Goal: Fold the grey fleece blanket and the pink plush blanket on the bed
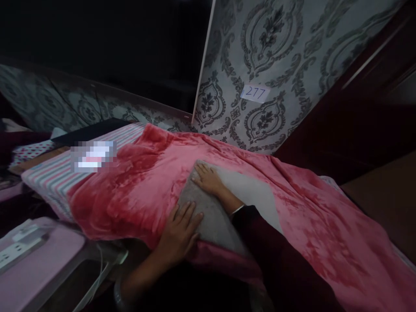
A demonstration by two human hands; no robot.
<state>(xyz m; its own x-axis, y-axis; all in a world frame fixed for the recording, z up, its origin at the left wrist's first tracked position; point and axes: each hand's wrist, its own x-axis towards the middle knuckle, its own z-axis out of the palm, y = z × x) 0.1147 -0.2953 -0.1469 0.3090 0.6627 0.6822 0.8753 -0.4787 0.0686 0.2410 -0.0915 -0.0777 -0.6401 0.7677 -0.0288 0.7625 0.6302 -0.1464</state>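
Observation:
A grey, soft-looking folded cloth lies on a red and pink plush blanket. My left hand rests at the cloth's near left edge, its fingers spread and partly over the blanket. Farther back, my right hand lies flat on the cloth's far left corner with the fingers stretched out. A thin pale band circles the right wrist, and a bracelet sits on the left one. My right sleeve covers part of the cloth's near side.
A striped padded surface under the blanket carries a blurred-out item. At the lower left, a pink stool bears a white power strip. A large dark screen and a paper marked 277 are on the patterned wall. Dark wooden furniture stands right.

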